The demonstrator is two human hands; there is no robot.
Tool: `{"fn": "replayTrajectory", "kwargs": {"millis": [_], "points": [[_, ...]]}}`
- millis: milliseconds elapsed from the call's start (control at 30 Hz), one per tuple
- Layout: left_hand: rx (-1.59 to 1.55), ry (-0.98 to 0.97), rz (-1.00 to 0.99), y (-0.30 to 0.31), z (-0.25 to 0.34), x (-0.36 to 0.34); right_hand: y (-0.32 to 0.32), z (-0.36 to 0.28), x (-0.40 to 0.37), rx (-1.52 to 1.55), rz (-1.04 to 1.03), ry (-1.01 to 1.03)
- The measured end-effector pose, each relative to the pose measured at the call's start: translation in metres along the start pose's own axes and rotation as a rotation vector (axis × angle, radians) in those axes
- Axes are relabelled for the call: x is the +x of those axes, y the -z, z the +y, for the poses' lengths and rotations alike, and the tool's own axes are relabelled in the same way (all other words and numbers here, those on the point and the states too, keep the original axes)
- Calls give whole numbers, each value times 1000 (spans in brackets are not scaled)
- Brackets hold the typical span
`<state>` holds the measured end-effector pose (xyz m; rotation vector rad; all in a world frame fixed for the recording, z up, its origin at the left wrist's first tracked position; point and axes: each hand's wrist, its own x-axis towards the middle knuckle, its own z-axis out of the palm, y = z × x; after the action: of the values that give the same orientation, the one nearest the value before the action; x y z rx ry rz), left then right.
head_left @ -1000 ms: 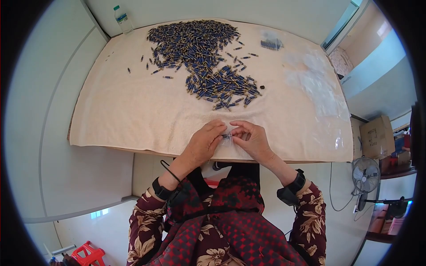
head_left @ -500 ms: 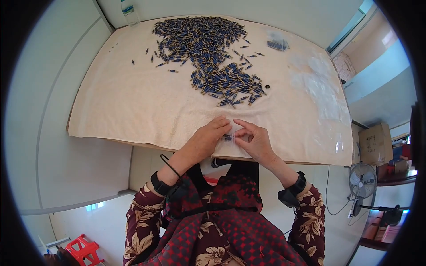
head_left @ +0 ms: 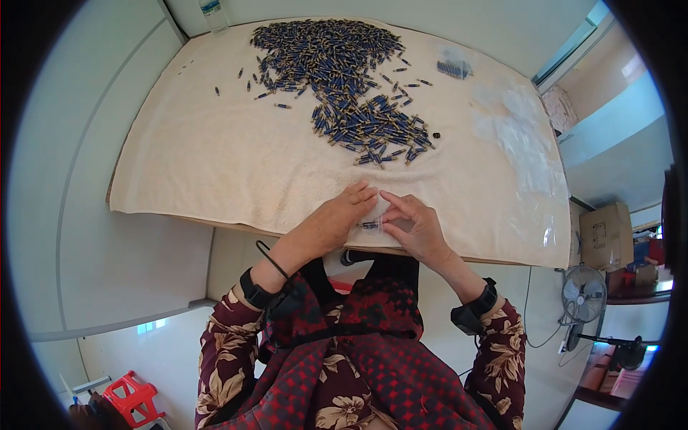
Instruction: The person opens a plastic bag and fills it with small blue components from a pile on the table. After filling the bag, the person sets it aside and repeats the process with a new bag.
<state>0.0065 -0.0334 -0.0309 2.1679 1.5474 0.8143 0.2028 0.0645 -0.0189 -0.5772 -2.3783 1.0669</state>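
A small clear plastic bag [head_left: 373, 216] with a few dark blue pieces inside lies at the table's front edge, between my hands. My left hand [head_left: 340, 221] rests on the bag's left side, its fingers pressed together. With thumb and forefinger, my right hand [head_left: 416, 226] pinches the bag's right side. Beyond my hands spreads a large pile of small blue pieces with brass-coloured ends [head_left: 369, 125]. A small black piece [head_left: 436, 135] sits just right of the pile.
A filled clear bag [head_left: 454, 69] lies at the back right of the cloth-covered table [head_left: 215, 165]. Flat empty plastic bags [head_left: 519, 143] cover the right side. A bottle [head_left: 213, 16] stands at the back left. A fan [head_left: 583, 294] and carton [head_left: 606, 236] are at the right.
The view has shifted slightly, so the pile sits a little higher in it. My hands keep nearly the same pose, and the pieces in the bag show more clearly.
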Motion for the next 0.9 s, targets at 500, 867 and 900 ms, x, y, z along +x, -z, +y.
{"fn": "replayTrajectory", "kwargs": {"millis": [500,867,900], "points": [[85,-14,-141,6,13,-3,0,-13,-2,-34,-30,-97],[125,-40,-113,3,9,-6,0,-3,-12,-141,-47,60],[113,-72,-115,5,8,-6,0,-4,-11,-140,-41,59]]}}
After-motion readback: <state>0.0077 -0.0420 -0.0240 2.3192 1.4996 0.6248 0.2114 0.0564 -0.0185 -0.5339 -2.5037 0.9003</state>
